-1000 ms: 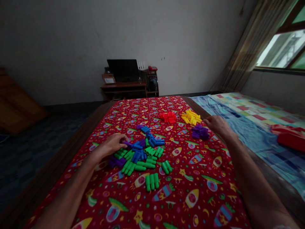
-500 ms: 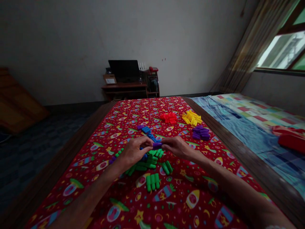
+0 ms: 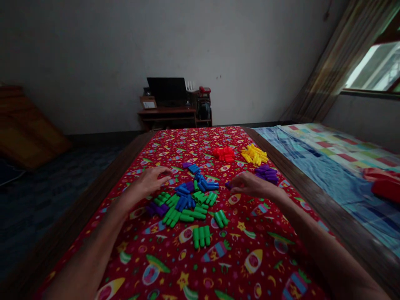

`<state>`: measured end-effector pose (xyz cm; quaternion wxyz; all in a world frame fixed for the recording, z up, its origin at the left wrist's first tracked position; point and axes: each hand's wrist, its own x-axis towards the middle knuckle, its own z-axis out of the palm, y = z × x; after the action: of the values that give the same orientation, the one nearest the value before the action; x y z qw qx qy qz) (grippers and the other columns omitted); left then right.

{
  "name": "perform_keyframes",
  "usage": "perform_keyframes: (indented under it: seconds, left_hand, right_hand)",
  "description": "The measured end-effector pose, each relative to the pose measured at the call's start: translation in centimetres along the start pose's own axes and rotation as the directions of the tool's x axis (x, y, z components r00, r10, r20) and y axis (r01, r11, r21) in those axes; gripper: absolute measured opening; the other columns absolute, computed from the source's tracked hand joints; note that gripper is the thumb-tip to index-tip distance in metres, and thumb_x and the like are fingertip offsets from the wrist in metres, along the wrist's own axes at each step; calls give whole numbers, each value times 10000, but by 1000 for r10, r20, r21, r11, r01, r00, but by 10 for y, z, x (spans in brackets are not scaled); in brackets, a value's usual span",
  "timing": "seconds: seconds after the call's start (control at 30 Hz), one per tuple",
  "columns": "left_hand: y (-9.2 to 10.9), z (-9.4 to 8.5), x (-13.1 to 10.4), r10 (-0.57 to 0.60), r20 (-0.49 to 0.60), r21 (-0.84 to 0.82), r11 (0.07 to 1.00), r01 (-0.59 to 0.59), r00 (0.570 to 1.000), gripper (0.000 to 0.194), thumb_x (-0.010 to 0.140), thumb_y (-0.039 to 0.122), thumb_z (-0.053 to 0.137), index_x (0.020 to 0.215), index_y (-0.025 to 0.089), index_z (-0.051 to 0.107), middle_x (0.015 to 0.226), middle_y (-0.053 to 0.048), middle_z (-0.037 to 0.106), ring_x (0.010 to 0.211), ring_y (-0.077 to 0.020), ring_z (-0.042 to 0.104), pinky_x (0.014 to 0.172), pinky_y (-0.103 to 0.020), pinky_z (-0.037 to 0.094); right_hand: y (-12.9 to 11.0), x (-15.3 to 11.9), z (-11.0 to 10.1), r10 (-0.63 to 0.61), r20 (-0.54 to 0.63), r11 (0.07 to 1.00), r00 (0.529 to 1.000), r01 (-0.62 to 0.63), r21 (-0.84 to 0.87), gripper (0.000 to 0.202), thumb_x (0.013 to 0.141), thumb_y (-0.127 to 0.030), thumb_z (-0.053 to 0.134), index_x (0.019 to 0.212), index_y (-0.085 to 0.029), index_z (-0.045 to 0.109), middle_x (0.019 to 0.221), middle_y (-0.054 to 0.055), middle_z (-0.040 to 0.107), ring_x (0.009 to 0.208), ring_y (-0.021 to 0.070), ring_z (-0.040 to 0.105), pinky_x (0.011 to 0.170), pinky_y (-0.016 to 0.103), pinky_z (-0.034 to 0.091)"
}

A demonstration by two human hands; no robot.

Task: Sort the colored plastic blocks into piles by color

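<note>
Left hand: left hand [image 3: 151, 181] seen above the cloth, just beyond the left end of the mixed pile [image 3: 184, 204]; thumb and fingers parted, nothing seen gripped.
Right hand: right hand [image 3: 250, 184] placed between mixed pile and purple pile [image 3: 266, 173]; a purple piece [image 3: 228, 185] pinched at the fingertips, mostly covered by them.
Mixed pile: green, blue and purple pieces jumbled together, left of the right hand.
Loose greens: a green block [image 3: 201, 236] and a smaller green pair [image 3: 221, 218] set apart on the near side of the mixed pile.
Sorted piles: red pile [image 3: 224, 154] and yellow pile [image 3: 254, 155] grouped farther off, side by side; purple pile laid nearer than the yellow, partly hidden by the right hand.
Cloth: red printed cloth [image 3: 237, 258] spread under all pieces.
Background: dark monitor [image 3: 166, 91] stood on a desk [image 3: 167, 111] by the wall.
</note>
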<state>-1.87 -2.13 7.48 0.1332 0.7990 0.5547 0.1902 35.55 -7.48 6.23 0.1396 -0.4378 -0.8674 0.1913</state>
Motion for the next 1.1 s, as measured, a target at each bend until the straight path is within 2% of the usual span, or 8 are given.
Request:
perform_keyframes:
  seconds: [0.13, 0.23, 0.33, 0.47, 0.57, 0.7, 0.83, 1.1]
  left_hand:
    - [-20, 2, -2, -51, 140, 38, 998, 46, 989, 390, 690, 455, 552, 922, 188, 719, 981, -87, 746, 921, -276, 679, 821, -343, 532]
    - [-16, 11, -7, 2, 278, -32, 999, 7, 961, 440, 720, 437, 548, 1035, 170, 699, 1026, -90, 737, 920, -252, 681, 808, -320, 538]
    - [-5, 24, -10, 50, 273, -29, 999, -44, 961, 475, 754, 384, 537, 1152, 154, 656, 1128, -109, 706, 988, -245, 664, 864, -329, 525]
    - [7, 35, -8, 141, 183, -8, 990, -142, 973, 451, 770, 258, 493, 1186, 173, 645, 1203, -102, 675, 1101, -240, 619, 971, -357, 478]
    - [14, 42, -6, 218, 68, -64, 975, -213, 974, 458, 814, 203, 394, 1204, 196, 635, 1239, -81, 661, 1144, -221, 600, 1021, -373, 446]
    - [22, 62, -4, 201, 1, -85, 976, -200, 980, 451, 863, 348, 402, 1212, 166, 623, 1235, -118, 658, 1148, -254, 600, 1023, -412, 448]
    - [23, 77, -3, 168, 19, -47, 985, -167, 986, 478, 752, 409, 567, 1146, 155, 662, 1185, -150, 667, 1106, -293, 613, 989, -431, 471]
    - [19, 54, 2, 46, -106, -209, 976, -68, 993, 271, 682, 422, 645, 835, 215, 732, 893, -56, 730, 866, -247, 669, 837, -356, 529]
  right_hand:
    - [-23, -1, 39, -37, -161, 945, 986, -18, -326, 272, 898, -194, 496, 1126, -151, 639, 958, 120, 648, 826, 180, 566, 719, 273, 415]
    - [-21, 2, 50, 112, -233, 876, 966, -207, -436, 304, 907, -161, 461, 1170, -158, 613, 1035, 152, 626, 921, 227, 572, 772, 313, 425]
    - [-10, 7, 49, 278, -272, 791, 921, -381, -480, 267, 913, -199, 460, 1106, -153, 638, 1061, 178, 621, 957, 262, 573, 757, 328, 429]
    - [9, 8, 35, 209, -213, 833, 954, -288, -472, 219, 902, -248, 500, 1001, -149, 668, 990, 157, 660, 912, 236, 594, 741, 298, 430]
    - [23, 1, 12, 176, -263, 858, 949, -279, -431, 229, 874, -293, 553, 991, -141, 678, 930, 134, 686, 853, 212, 612, 743, 276, 430]
    - [47, -13, -31, 331, -438, 791, 836, -499, -353, 287, 862, -330, 548, 1052, -168, 688, 1010, 120, 701, 899, 220, 621, 753, 275, 428]
    - [80, -32, -62, 495, -440, 717, 749, -639, -279, 330, 848, -339, 548, 1043, -137, 720, 939, 115, 719, 811, 215, 638, 663, 266, 412]
    - [112, -45, -60, 583, -332, 728, 741, -659, -191, 313, 800, -333, 612, 971, -114, 758, 819, 82, 737, 680, 166, 638, 568, 227, 394]
